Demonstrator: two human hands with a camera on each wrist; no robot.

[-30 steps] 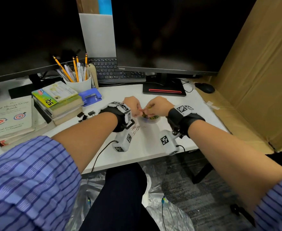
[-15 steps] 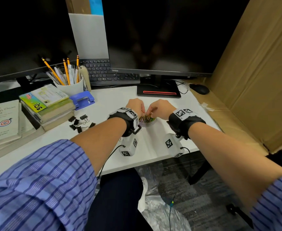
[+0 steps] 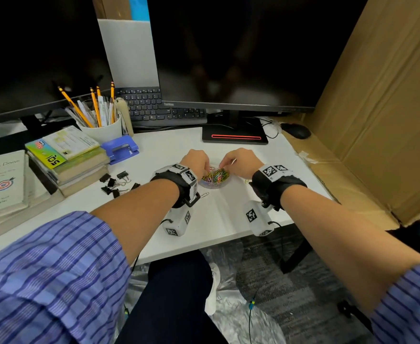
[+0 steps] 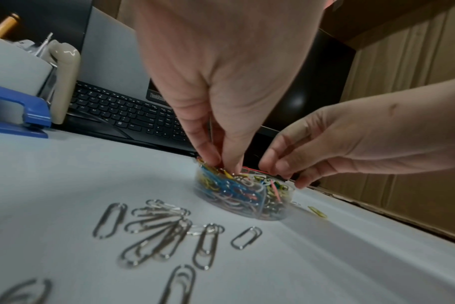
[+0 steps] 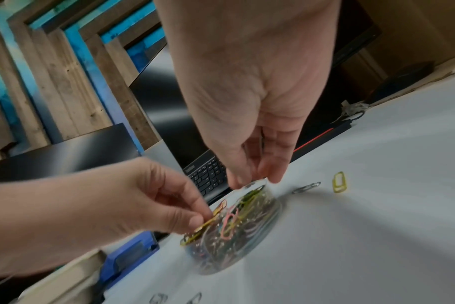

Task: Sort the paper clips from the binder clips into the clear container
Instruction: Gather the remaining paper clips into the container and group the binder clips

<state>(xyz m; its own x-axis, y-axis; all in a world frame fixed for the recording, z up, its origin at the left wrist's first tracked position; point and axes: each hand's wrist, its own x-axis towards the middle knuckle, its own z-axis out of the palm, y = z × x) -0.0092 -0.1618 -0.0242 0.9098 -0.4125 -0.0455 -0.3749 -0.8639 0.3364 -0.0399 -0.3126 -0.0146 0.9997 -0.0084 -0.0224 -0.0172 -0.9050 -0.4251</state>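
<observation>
A small round clear container [image 3: 215, 179], full of coloured paper clips, stands on the white desk [image 3: 228, 219] between my hands. My left hand [image 3: 198, 165] reaches into its left side, and the fingers pinch a yellow paper clip [image 5: 208, 223] at the rim. My right hand [image 3: 236, 162] has curled fingertips [image 5: 273, 178] pinching the container's far rim [image 5: 257, 182]. Several silver paper clips [image 4: 164, 230] lie loose on the desk in front of the container [image 4: 244, 197]. A yellow clip [image 5: 340, 182] and a silver clip [image 5: 306, 188] lie to its right. Black binder clips [image 3: 115, 184] sit in a group to the left.
Left of the binder clips there is a stack of books [image 3: 67, 160], with a blue hole punch [image 3: 120, 148] and a cup of pencils [image 3: 102, 125] behind. A keyboard [image 3: 159, 108], monitors and a monitor base [image 3: 235, 137] line the back. Cardboard [image 3: 377, 120] walls the right side.
My hands were pinched together just above the container. They have come down and parted to either side of it, the left into the clips, the right onto the rim.
</observation>
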